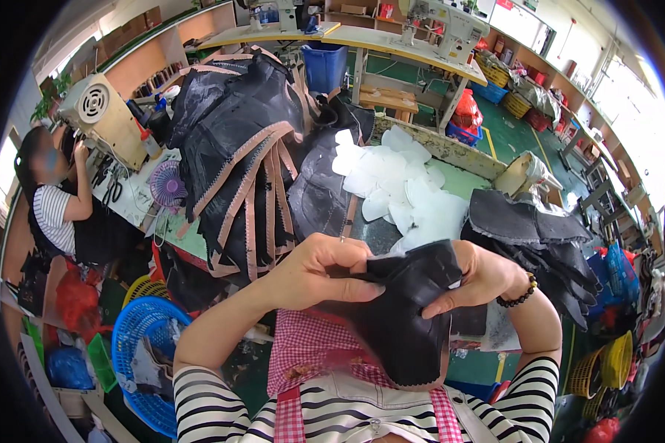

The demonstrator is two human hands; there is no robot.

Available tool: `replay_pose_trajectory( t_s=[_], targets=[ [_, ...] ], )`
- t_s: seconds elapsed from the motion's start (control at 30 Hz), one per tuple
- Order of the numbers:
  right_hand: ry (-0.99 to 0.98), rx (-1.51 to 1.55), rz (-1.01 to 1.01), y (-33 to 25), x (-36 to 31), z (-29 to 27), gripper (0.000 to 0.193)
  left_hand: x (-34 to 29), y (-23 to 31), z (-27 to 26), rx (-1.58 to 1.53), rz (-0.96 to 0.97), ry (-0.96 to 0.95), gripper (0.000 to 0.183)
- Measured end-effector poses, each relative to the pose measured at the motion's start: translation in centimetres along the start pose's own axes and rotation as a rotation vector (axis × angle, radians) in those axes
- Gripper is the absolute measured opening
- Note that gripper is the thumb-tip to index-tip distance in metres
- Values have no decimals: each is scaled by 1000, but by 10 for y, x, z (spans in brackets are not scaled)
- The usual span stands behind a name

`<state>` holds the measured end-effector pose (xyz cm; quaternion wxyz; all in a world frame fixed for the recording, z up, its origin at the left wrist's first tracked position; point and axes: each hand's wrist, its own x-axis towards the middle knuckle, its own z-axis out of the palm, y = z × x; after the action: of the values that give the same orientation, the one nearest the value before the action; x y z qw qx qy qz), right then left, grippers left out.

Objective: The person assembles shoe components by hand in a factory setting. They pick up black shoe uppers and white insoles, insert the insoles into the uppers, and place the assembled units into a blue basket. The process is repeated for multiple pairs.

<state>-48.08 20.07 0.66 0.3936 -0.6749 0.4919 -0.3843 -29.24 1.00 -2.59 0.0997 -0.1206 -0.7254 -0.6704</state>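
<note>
Close to my body, I hold a black leather shoe upper piece point(403, 325) with a light zigzag-cut lower edge. My left hand point(321, 275) pinches its left end between thumb and fingers. On the other side, my right hand point(480, 279) grips the upper right part, its thumb pressed on the black surface. Just beyond my hands lies a loose pile of white curved sheets point(414, 184). A large heap of black leather pieces point(229, 111) with pinkish zigzag edges covers the table on the left. More black pieces point(524, 221) are stacked at the right.
A person point(55, 192) works at a cream sewing machine point(100, 122) on the left, near a purple fan point(168, 183). A blue plastic basket point(137, 369) stands low at my left. Yellow baskets point(615, 358) sit at the lower right. Another table point(391, 48) bears machines at the back.
</note>
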Motion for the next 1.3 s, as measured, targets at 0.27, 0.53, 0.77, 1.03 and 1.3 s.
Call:
replay_pose_trajectory(
  t_s=[0.27,0.53,0.77,1.03,1.3],
  targets=[
    [429,-146,36,-42,20,32,8,-6,37,7,197,-109,140,31],
    [115,149,247,-21,-4,21,67,5,44,-8,502,94,25,32],
    [333,-1791,-244,-41,23,-3,38,23,40,-31,1639,822,112,14],
    [-9,-1375,246,136,-37,103,59,-70,-183,51,1607,317,60,11],
    [32,-655,127,152,-39,105,72,-73,-172,52,1534,214,32,13]
  ],
)
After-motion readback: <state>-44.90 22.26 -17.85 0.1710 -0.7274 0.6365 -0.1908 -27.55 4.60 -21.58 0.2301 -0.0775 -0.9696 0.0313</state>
